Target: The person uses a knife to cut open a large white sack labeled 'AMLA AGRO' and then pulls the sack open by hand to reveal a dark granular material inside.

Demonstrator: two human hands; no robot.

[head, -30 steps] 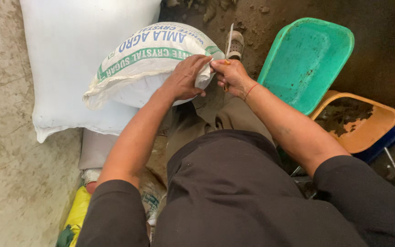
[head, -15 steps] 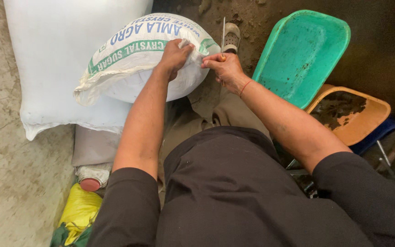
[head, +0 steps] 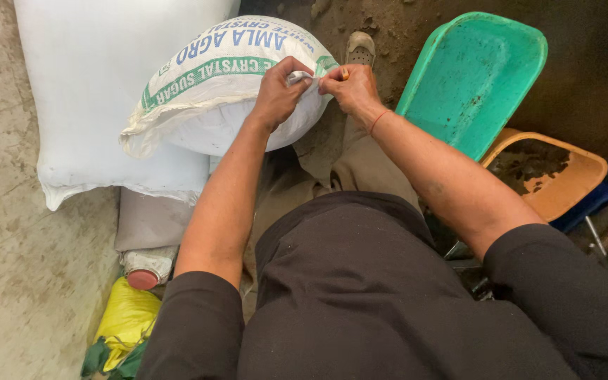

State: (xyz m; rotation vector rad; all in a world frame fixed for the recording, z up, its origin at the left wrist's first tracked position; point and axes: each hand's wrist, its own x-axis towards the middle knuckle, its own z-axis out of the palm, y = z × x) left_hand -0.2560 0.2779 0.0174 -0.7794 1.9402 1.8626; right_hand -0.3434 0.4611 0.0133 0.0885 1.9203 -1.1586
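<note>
A full white woven sack [head: 212, 84] with green and blue print lies across my lap, leaning on a larger plain white sack [head: 100, 91]. My left hand [head: 279, 91] pinches the sack's gathered corner at its right end. My right hand [head: 352, 88] meets it there, fingers closed on the same corner with a small orange-tipped object between them. A red thread circles my right wrist.
A green plastic tub [head: 476, 74] stands tilted at the upper right, an orange tub [head: 564, 190] with dark soil below it. A bottle with a red cap [head: 146, 271] and a yellow bag [head: 128, 320] lie on the concrete floor at my left. My sandalled foot [head: 360, 48] rests on dirt ahead.
Both hands have come closer together on the sack's corner. The thin stick that stood up by my right hand is no longer seen.
</note>
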